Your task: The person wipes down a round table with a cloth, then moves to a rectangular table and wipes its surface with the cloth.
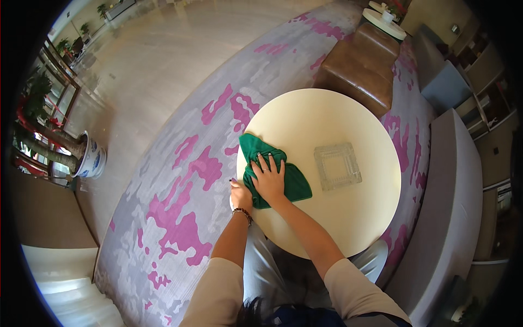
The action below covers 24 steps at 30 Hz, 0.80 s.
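A round cream table (pixel 347 118) stands before me. On its left part lies a rumpled green cloth (pixel 297 184). My right hand (pixel 269 180) rests flat on this cloth with the fingers spread, pressing it to the tabletop; a ring shows on one finger. At the table's left rim is my left hand (pixel 241 195), its fingers curled about the edge beside the cloth, with a beaded bracelet at the wrist. Right of the cloth sits a square clear glass ashtray (pixel 320 168), apart from both hands.
A brown leather seat (pixel 355 65) stands close behind the table, with a smaller round table (pixel 378 20) beyond. A long grey sofa (pixel 445 212) runs along the right. At the left is a potted plant in a blue-and-white pot (pixel 93 157). Patterned carpet (pixel 179 220) surrounds the table.
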Available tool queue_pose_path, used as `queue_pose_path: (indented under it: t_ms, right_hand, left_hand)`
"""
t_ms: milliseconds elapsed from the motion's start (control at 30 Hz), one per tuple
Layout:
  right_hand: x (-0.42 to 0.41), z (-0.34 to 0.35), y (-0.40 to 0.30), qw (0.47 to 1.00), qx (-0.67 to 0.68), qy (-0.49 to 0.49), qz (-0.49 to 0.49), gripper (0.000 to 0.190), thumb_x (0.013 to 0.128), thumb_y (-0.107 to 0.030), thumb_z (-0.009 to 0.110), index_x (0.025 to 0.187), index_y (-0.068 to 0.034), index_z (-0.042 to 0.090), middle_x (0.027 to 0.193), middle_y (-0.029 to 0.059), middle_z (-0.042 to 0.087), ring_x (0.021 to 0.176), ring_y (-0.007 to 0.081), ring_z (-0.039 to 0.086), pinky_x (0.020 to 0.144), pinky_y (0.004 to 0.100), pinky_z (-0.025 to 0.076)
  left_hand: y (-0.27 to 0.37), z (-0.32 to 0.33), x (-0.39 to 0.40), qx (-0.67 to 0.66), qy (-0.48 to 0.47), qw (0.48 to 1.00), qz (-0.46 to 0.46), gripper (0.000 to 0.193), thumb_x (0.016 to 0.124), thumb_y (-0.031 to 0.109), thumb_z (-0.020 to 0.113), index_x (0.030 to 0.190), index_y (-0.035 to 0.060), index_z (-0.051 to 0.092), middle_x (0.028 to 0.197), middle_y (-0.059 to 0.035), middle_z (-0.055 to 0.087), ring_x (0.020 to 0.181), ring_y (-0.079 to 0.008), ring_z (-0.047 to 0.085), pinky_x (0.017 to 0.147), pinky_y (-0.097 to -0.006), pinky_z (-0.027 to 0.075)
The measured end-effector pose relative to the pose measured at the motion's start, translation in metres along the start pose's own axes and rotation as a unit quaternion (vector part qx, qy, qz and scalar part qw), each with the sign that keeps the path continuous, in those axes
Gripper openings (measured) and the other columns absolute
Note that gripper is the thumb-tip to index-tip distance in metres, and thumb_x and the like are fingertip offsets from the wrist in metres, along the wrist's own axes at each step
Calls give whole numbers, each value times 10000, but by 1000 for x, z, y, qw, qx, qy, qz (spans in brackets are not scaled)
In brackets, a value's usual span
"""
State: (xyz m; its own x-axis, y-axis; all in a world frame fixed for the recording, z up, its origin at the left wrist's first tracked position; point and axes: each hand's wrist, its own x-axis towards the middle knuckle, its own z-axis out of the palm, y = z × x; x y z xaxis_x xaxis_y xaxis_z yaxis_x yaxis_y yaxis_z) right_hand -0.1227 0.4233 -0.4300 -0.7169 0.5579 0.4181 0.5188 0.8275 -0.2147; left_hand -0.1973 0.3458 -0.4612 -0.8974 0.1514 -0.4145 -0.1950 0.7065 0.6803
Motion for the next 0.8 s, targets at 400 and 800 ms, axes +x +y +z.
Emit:
queue_pose_path:
  t_ms: [400,800]
  right_hand:
    - [-167,-109,20,994,17,-105,30,614,693,-287,757,1274,-243,562,1459,48,401,1329,278,368,1050,586,262]
    - [-242,-149,197,912,-189,4,365,494,820,-318,617,1285,-175,535,1446,56,420,1335,315,351,1066,589,219]
  left_hand:
    - [-5,-5,9,34,34,999,3,749,994,430,171,878,-140,643,954,-353,626,975,-500,589,900,-531,456]
    - [6,-1,-5,58,44,997,6,708,991,391,174,879,-128,642,941,-338,636,928,-487,611,855,-529,479]
